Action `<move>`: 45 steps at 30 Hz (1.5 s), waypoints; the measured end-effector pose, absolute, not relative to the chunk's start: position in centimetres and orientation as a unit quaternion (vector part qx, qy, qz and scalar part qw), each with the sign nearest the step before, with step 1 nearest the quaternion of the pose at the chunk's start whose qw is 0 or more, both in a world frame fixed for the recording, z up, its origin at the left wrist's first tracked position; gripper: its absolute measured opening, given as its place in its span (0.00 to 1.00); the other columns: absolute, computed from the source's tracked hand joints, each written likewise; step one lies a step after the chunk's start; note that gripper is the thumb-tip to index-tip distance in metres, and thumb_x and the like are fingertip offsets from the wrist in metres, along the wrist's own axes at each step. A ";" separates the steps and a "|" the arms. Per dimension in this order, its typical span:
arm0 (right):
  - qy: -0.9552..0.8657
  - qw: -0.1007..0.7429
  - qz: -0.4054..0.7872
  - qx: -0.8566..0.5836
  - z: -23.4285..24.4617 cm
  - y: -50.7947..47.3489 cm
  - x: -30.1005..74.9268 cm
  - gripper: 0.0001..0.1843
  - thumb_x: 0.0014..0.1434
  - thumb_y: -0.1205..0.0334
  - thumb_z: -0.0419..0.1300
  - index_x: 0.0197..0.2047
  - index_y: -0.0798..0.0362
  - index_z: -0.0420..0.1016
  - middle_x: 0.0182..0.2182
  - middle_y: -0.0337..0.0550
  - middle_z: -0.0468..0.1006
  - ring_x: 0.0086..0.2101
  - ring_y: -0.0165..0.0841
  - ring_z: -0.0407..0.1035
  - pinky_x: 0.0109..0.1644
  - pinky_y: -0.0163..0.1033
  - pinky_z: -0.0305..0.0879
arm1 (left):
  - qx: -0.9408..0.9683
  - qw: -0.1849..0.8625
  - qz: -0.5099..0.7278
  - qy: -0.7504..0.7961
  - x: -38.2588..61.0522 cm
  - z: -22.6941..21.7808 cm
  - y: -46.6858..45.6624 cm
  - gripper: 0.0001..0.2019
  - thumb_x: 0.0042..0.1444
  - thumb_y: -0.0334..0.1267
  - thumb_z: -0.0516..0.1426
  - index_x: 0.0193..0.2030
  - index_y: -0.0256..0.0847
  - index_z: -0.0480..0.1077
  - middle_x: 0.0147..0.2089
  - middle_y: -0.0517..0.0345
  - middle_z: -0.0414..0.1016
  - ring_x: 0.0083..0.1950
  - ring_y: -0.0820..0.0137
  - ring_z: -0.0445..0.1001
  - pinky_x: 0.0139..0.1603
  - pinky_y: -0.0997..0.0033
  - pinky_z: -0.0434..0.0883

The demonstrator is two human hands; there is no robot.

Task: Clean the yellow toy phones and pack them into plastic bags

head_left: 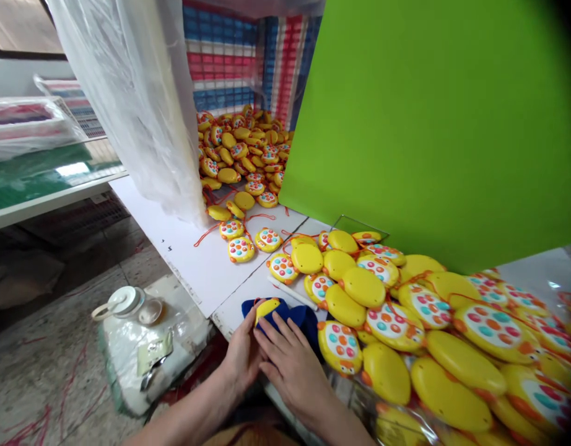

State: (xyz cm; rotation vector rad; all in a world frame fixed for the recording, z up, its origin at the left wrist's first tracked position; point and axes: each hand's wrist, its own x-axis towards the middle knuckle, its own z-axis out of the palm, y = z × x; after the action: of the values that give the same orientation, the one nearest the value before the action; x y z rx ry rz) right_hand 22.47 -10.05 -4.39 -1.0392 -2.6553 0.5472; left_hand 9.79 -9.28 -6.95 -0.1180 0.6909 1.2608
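Note:
Near the table's front edge, my left hand [243, 352] is closed round a yellow turtle-like plastic toy [267, 306], whose plain yellow side shows. A dark blue cloth [305, 319] lies under and around the toy. My right hand [292, 353] presses the cloth against the toy with its fingers close together and fairly straight; its thumb points to my left hand. Both hands touch at the toy, and part of it is hidden under them. Close to my right hand lies a similar toy [340, 347] with coloured dots on a white panel.
Many such toys with orange cords pile up along the right [457, 393]. More fill a striped bag [223, 65] behind. A green board [429, 124] stands upright at back right. A white stick [292, 291] lies beyond the cloth. A lidded jar [124, 300] stands on a lower left surface.

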 end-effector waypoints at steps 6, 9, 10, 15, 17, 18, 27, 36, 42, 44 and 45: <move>-0.849 0.167 0.183 -0.468 -5.8 -7.8 22.5 0.28 0.65 0.60 0.48 0.67 0.54 0.52 0.65 0.49 0.57 0.64 0.44 0.51 0.63 0.55 0.57 | -0.048 0.752 0.565 0.335 10.0 -6.7 -9.8 0.16 0.60 0.39 0.54 0.54 0.42 0.67 0.40 0.55 0.78 0.39 0.65 0.78 0.44 0.64 0.74; -0.840 0.182 0.169 -0.482 -7.1 -9.4 24.1 0.31 0.64 0.59 0.49 0.68 0.57 0.47 0.65 0.54 0.55 0.63 0.44 0.53 0.61 0.53 0.61 | -0.031 0.757 0.562 0.331 9.9 -7.0 -10.1 0.20 0.61 0.42 0.53 0.59 0.45 0.63 0.45 0.54 0.78 0.40 0.63 0.78 0.41 0.62 0.74; -0.850 0.181 0.158 -0.468 -7.3 -10.3 24.4 0.32 0.64 0.59 0.50 0.68 0.57 0.47 0.66 0.54 0.54 0.63 0.45 0.52 0.61 0.54 0.61 | -0.032 0.756 0.566 0.329 9.9 -7.0 -10.1 0.20 0.61 0.42 0.53 0.59 0.44 0.63 0.46 0.53 0.78 0.41 0.63 0.78 0.42 0.63 0.74; -0.899 0.173 0.146 -0.375 -6.3 -12.0 23.1 0.34 0.62 0.58 0.53 0.69 0.51 0.46 0.66 0.46 0.55 0.64 0.45 0.49 0.63 0.56 0.56 | -0.061 0.745 0.577 0.331 10.0 -7.1 -9.7 0.17 0.60 0.40 0.55 0.54 0.37 0.69 0.43 0.53 0.79 0.45 0.64 0.77 0.52 0.66 0.70; -0.897 0.171 0.149 -0.379 -5.7 -10.8 21.8 0.33 0.62 0.61 0.52 0.68 0.51 0.47 0.66 0.45 0.55 0.64 0.44 0.49 0.64 0.56 0.55 | -0.088 0.731 0.585 0.340 10.1 -7.2 -9.6 0.13 0.61 0.37 0.54 0.49 0.36 0.72 0.40 0.54 0.79 0.43 0.67 0.77 0.53 0.69 0.69; -0.892 0.173 0.149 -0.390 -5.5 -10.1 21.4 0.31 0.63 0.63 0.51 0.68 0.50 0.49 0.66 0.44 0.55 0.64 0.44 0.49 0.64 0.57 0.54 | -0.097 0.725 0.592 0.339 10.1 -7.3 -9.6 0.12 0.61 0.36 0.53 0.47 0.35 0.72 0.39 0.54 0.79 0.42 0.68 0.77 0.53 0.70 0.69; -0.829 0.200 0.204 -0.480 -6.5 -9.7 23.8 0.30 0.65 0.60 0.48 0.68 0.53 0.47 0.67 0.51 0.51 0.64 0.41 0.49 0.64 0.51 0.58 | -0.032 0.786 0.550 0.279 9.1 -7.7 -9.9 0.16 0.61 0.42 0.52 0.54 0.43 0.68 0.41 0.54 0.79 0.36 0.63 0.78 0.41 0.58 0.74; -0.839 0.164 0.179 -0.487 -5.8 -10.5 25.1 0.28 0.64 0.53 0.49 0.64 0.56 0.59 0.63 0.54 0.61 0.62 0.48 0.54 0.61 0.57 0.61 | -0.031 0.787 0.568 0.241 7.9 -7.0 -9.2 0.22 0.62 0.44 0.51 0.62 0.48 0.59 0.51 0.48 0.76 0.50 0.54 0.75 0.50 0.44 0.69; -0.802 0.225 0.205 -0.514 -5.6 -9.9 25.5 0.22 0.65 0.55 0.48 0.57 0.54 0.69 0.55 0.54 0.72 0.55 0.46 0.65 0.58 0.55 0.65 | -0.029 0.788 0.562 0.248 8.0 -4.8 -8.4 0.23 0.62 0.44 0.51 0.64 0.50 0.56 0.54 0.47 0.73 0.50 0.53 0.74 0.49 0.42 0.69; -0.778 0.263 0.230 -0.523 -5.4 -9.8 25.5 0.20 0.65 0.55 0.49 0.56 0.52 0.70 0.52 0.52 0.74 0.52 0.44 0.67 0.56 0.52 0.66 | -0.030 0.791 0.559 0.247 8.2 -4.6 -8.2 0.24 0.62 0.45 0.51 0.64 0.50 0.56 0.55 0.47 0.73 0.50 0.52 0.74 0.49 0.42 0.70; -0.767 0.278 0.245 -0.524 -5.3 -9.7 25.5 0.20 0.65 0.54 0.49 0.55 0.52 0.71 0.50 0.51 0.75 0.52 0.43 0.68 0.55 0.50 0.67 | -0.027 0.791 0.560 0.247 8.3 -4.6 -8.2 0.24 0.61 0.45 0.51 0.64 0.49 0.56 0.54 0.46 0.73 0.50 0.52 0.74 0.49 0.42 0.70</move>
State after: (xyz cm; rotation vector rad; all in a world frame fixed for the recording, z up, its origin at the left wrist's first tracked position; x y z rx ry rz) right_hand 25.53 -9.74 -5.27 -1.4066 -2.0576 0.6566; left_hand 8.32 -8.18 -4.60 -0.0585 0.5309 1.2049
